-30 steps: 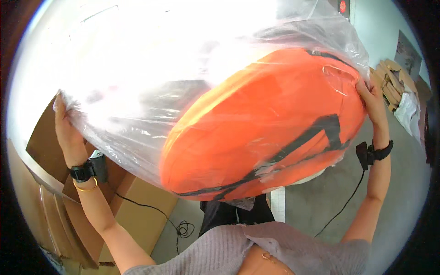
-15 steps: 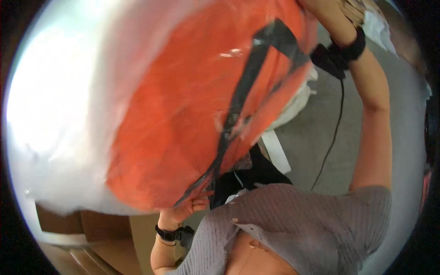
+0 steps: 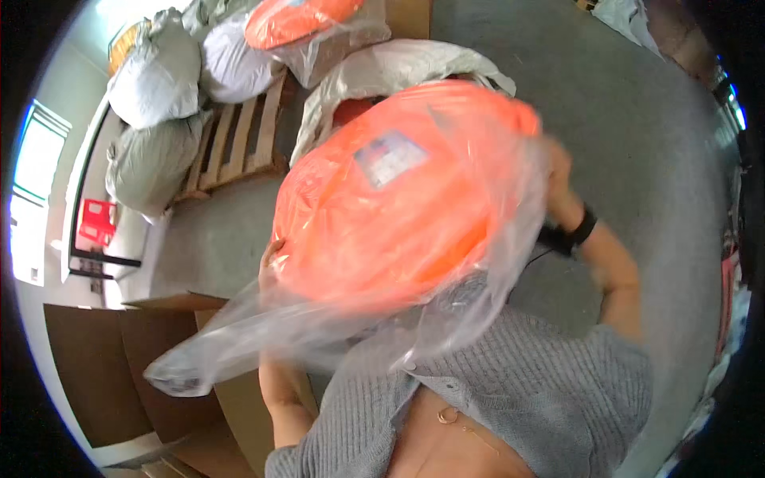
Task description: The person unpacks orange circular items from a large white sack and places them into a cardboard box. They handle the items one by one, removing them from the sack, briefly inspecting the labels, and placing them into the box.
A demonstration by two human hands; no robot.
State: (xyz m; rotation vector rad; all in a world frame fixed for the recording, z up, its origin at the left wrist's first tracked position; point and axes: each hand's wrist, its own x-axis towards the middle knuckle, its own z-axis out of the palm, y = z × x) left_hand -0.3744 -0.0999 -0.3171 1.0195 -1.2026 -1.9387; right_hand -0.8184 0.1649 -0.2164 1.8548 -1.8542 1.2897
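Observation:
A big, rounded orange fabric bundle in a clear plastic bag is held up in front of my chest. A pale printed label shows on its upper face. My left hand grips its left edge, partly veiled by the plastic. At the opposite edge my right hand holds on, blurred, its fingers mostly hidden by the bundle. Loose plastic hangs toward my left forearm.
An open cardboard box stands at lower left. Behind the bundle lies an open white sack. Several full sacks sit around a wooden pallet, near another bagged orange bundle. A table with a red item is at far left.
The orange bundle has come down and turned: black straps faced me before, now the labelled side does. My right hand has lowered with it. Sacks and pallet have come into view.

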